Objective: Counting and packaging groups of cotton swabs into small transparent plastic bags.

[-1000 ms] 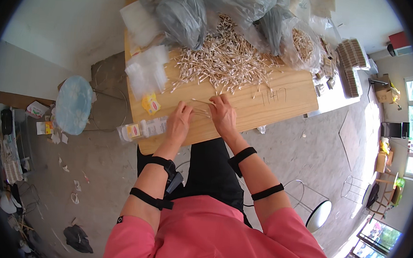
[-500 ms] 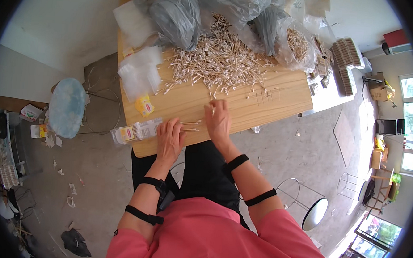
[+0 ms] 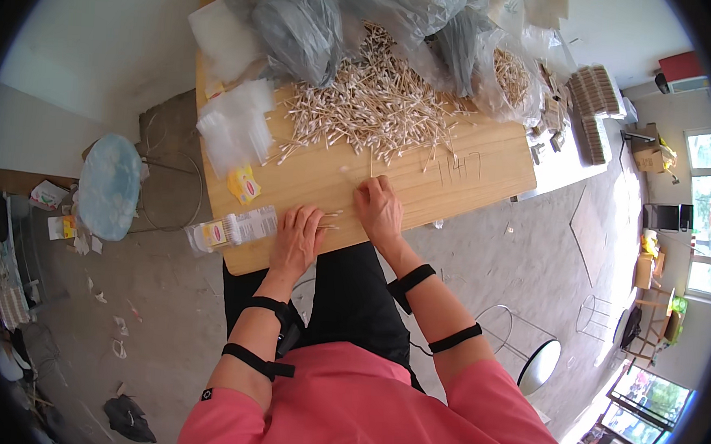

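Two hands of mine are over the near side of a pale wooden table [image 3: 431, 182]. My left hand [image 3: 295, 239] lies low by the edge, fingers closed around a few cotton swabs [image 3: 331, 215], their white tips poking out to the right. My right hand [image 3: 380, 211] has its fingers drawn together at the end of a single swab [image 3: 371, 163] that points away from me; I cannot tell whether I am pinching it or only touching it.

Beyond, a loose pile of swabs [image 3: 371, 101] covers much of the far part of the top, with grey plastic bags [image 3: 298, 31] behind it. White sheets [image 3: 235, 125] lie to its left, then a yellow packet [image 3: 244, 184], and just beside my left hand a clear packet [image 3: 249, 224].

Round the table, the grey floor [image 3: 485, 238] is strewn with small scraps. A blue stool [image 3: 109, 187] stands at the left, a dark plastic bag [image 3: 129, 417] lies at the lower left, another stool [image 3: 539, 367] is to my right, and daylight fills the windows [image 3: 704, 182] along the right-hand wall.
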### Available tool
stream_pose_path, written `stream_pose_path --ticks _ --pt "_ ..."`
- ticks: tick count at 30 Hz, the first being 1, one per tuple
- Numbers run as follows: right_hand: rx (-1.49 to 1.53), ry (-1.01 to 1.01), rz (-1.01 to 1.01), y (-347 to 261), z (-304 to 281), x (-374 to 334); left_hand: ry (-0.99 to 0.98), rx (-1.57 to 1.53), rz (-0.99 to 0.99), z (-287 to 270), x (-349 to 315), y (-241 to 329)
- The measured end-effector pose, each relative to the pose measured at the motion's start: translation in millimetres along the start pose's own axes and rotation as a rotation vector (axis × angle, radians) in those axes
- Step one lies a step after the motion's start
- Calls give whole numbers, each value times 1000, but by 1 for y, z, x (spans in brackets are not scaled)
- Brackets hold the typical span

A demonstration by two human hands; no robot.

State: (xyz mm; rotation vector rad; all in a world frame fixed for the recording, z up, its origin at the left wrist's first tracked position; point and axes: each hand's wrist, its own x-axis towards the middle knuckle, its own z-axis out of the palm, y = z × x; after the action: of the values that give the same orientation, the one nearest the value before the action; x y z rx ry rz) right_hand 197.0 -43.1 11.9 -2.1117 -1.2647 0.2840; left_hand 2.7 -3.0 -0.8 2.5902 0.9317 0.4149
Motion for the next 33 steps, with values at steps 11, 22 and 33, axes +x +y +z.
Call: stream_pose_path --ticks 11,22,33 --pt "-78 161 152 16 -5 61 12 24 69 -5 3 3" --pt "196 -90 109 -9 14 2 33 58 54 -1 1 1" --pt "241 -266 -41 29 -43 33 39 26 56 -4 2 2"
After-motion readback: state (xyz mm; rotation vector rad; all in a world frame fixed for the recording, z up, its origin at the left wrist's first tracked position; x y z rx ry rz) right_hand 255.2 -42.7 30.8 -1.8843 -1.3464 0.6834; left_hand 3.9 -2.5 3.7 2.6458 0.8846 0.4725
